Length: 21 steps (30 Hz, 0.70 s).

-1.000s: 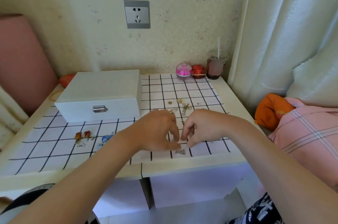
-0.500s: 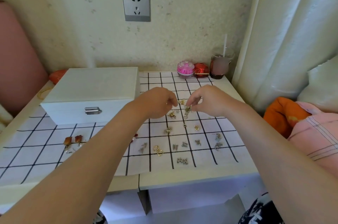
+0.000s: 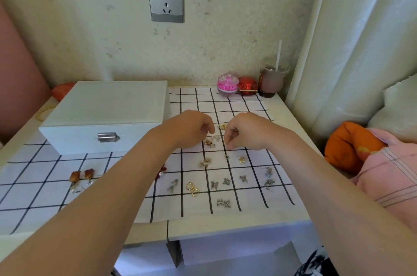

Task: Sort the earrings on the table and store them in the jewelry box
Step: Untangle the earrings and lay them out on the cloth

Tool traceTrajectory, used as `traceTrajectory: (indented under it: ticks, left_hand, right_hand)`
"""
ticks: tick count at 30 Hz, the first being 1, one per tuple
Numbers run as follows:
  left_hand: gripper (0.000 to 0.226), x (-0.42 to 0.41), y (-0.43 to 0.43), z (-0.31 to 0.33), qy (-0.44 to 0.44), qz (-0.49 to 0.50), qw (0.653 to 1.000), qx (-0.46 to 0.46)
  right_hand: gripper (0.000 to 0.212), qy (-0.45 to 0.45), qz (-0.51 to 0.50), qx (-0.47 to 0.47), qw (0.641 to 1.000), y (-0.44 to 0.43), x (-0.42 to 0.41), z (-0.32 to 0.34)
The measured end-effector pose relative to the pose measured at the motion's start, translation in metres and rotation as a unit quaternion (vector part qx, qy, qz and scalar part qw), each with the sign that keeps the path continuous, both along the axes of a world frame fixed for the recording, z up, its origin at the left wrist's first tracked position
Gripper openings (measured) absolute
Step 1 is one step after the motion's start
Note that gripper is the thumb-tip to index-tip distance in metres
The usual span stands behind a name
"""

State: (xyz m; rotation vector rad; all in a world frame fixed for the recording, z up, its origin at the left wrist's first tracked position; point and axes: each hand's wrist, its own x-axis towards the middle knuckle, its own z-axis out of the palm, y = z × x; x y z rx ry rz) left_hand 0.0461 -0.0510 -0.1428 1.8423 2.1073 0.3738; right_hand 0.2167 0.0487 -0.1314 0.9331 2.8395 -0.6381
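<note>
The left hand (image 3: 194, 128) and right hand (image 3: 244, 131) hover side by side over the cloth, just right of the jewelry box (image 3: 106, 115). Both have their fingers curled downward, knuckles up. The right fingertips (image 3: 229, 145) are drawn close together just above the cloth. Whether either hand pinches an earring I cannot tell (the pieces are too small).

The earrings (image 3: 209, 141) lie scattered right of the box and in front of its right end. A gold cluster (image 3: 222, 126) sits between the two hands, and gold hoops (image 3: 193, 189) and a bow-shaped pair (image 3: 223, 202) lie nearer the front edge. An orange-red pair (image 3: 82, 175) lies in front of the box, whose lid is closed and latched. The left forearm (image 3: 112, 185) crosses the cloth in front of the box and partly hides a dark red earring (image 3: 162, 171).

Everything rests on a white cloth with a black grid (image 3: 248, 210), spread over a pale table (image 3: 225, 229). Right of the box, against the speckled wall, stand a pink tin (image 3: 228, 85), a red tin (image 3: 247, 85) and a cup with a straw (image 3: 272, 80). A grey socket (image 3: 165, 0) is on the wall above the box. Far right of the box hang pale curtains (image 3: 361, 38), with an orange cushion (image 3: 347, 147) below them.
</note>
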Motion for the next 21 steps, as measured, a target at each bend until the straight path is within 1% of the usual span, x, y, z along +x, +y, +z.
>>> traceTrajectory:
  ticks: [2, 4, 6, 8, 11, 13, 15, 18, 21]
  left_hand:
    - [0.02, 0.0, 0.001, 0.006, -0.015, 0.001, 1.0, 0.022]
    - [0.019, 0.001, 0.002, 0.013, -0.037, -0.001, 0.998, 0.045]
    - [0.023, 0.003, 0.003, 0.02, -0.068, -0.001, 0.995, 0.066]
    - [0.024, 0.005, 0.004, 0.026, -0.117, 0.011, 0.989, 0.093]
    - [0.021, 0.005, 0.005, 0.032, -0.138, 0.036, 0.978, 0.152]
    - [0.019, 0.002, 0.004, 0.034, -0.145, 0.048, 0.973, 0.17]
    - [0.019, -0.001, 0.001, 0.037, -0.13, 0.058, 0.974, 0.174]
    - [0.021, -0.005, -0.003, 0.041, -0.087, 0.067, 0.979, 0.171]
    - [0.017, -0.008, -0.005, 0.043, -0.05, 0.076, 0.983, 0.16]
  right_hand:
    - [0.006, 0.043, -0.015, -0.025, 0.999, 0.0, 0.0, 0.0]
    - [0.007, 0.135, -0.063, -0.077, 0.986, -0.001, -0.003, 0.003]
    - [0.005, 0.226, -0.12, -0.142, 0.956, -0.002, -0.006, 0.008]
    - [0.008, 0.28, -0.158, -0.197, 0.926, -0.003, -0.008, 0.014]
    - [0.011, 0.322, -0.184, -0.254, 0.893, -0.004, -0.011, 0.018]
    - [0.012, 0.344, -0.192, -0.273, 0.878, -0.004, -0.014, 0.019]
    - [0.014, 0.353, -0.191, -0.273, 0.874, -0.006, -0.017, 0.02]
    - [0.018, 0.349, -0.183, -0.265, 0.88, -0.01, -0.022, 0.019]
    - [0.021, 0.348, -0.179, -0.275, 0.878, -0.014, -0.026, 0.017]
